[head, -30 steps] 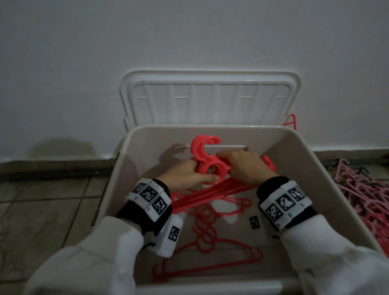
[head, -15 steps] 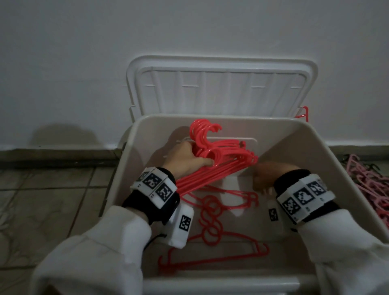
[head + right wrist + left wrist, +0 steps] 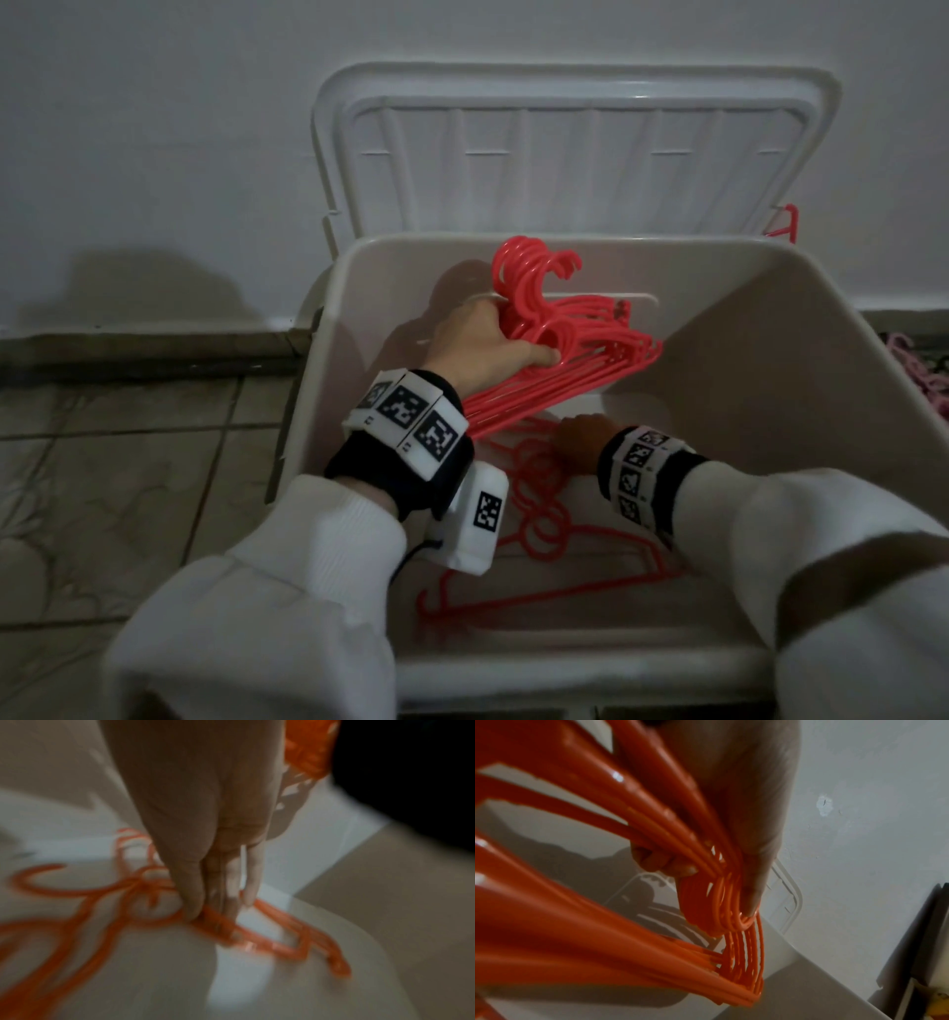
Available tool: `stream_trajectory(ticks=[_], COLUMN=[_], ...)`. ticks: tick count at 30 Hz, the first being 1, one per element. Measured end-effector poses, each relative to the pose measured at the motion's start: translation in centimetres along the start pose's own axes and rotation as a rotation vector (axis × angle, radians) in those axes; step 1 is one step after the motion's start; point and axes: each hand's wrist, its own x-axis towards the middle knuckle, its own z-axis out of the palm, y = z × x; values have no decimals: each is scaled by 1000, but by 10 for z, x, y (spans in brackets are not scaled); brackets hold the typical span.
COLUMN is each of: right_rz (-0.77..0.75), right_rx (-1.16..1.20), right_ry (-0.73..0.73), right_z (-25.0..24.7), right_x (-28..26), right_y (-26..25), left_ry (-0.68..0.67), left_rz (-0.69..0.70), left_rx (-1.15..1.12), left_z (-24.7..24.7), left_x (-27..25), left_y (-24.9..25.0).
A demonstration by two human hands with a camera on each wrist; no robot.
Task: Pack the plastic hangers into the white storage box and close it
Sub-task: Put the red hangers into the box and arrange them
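Right hand [image 3: 580,437] dropped onto loose hangers [image 3: 257,935], grip blurred | left hand [image 3: 482,344] clasps bundle [image 3: 575,354]

Hangers [image 3: 580,354] in the bunch are a bright coral red, and the loose hangers [image 3: 544,519] on the box bottom are the same shade. Storage box [image 3: 801,370] is off-white, its lid [image 3: 575,154] a cleaner white. Wrist bands [image 3: 411,411] are black with white tiles carrying black-and-white square codes. Sleeves [image 3: 318,565] are white. Wall [image 3: 154,128] is plain pale grey, floor tiles [image 3: 113,488] a mottled grey-brown. A pink hanger pile [image 3: 919,375] pokes in at the right edge.
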Motion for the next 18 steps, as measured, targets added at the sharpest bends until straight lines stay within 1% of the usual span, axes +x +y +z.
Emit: stream_trajectory(ticks=[2,6,12,14,16,18], right_rz=[16,46,58,67,85,98], right_rx=[48,7,-16,-39,6,-6], right_ry=[-8,27,-20,15,62,70], right_z=[-7,-13,-6,-2,3,5], right_x=[-3,-10,-14,-14,-13,-10], right_y=[7,17,15,12,8,8], left_ry=[-6,7,-16,-18,-18,-20], left_rz=[-11,-21,14,15,22,27], left_rx=[-5,2,28,34,48,56], left_z=[-1,0,-1,0,0,1], left_x=[-1,-1,-1,0,0,1], left_y=[0,1,0,0,0,-1])
